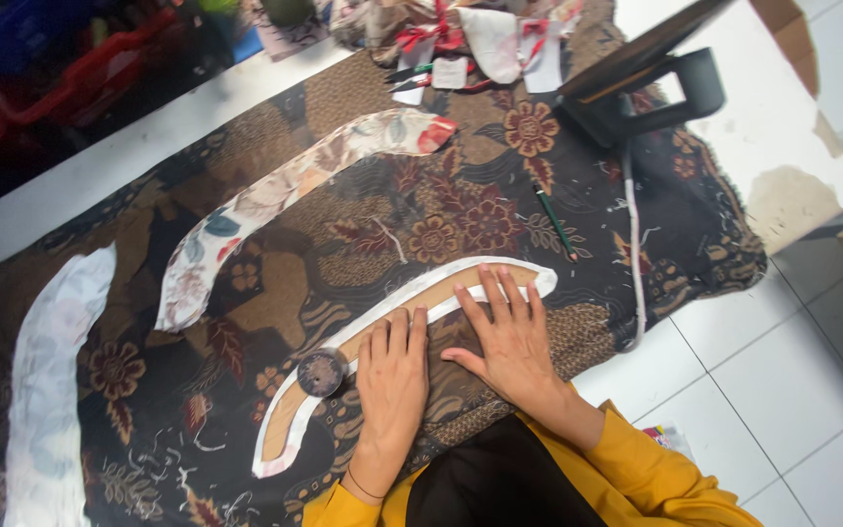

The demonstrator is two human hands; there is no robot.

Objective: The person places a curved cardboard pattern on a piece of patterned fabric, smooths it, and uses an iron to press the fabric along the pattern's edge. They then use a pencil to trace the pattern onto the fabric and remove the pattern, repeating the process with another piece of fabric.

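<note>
My left hand (391,376) lies flat, fingers together, on the dark patterned batik cloth (363,239), its fingertips on the edge of a long curved brown paper pattern on white fabric (412,298). My right hand (507,332) is spread flat beside it, fingers pressing the right end of the same curved piece. A small round dark weight (322,372) sits on the pattern just left of my left hand. Neither hand holds anything.
A curved floral fabric piece (285,190) lies above, a pale curved piece (46,381) at the left. A green pencil (555,222), a black iron (641,83) with its white cord (633,244), scissors (412,76) and fabric scraps (470,34) sit at the back. White floor tiles (792,371) are to the right.
</note>
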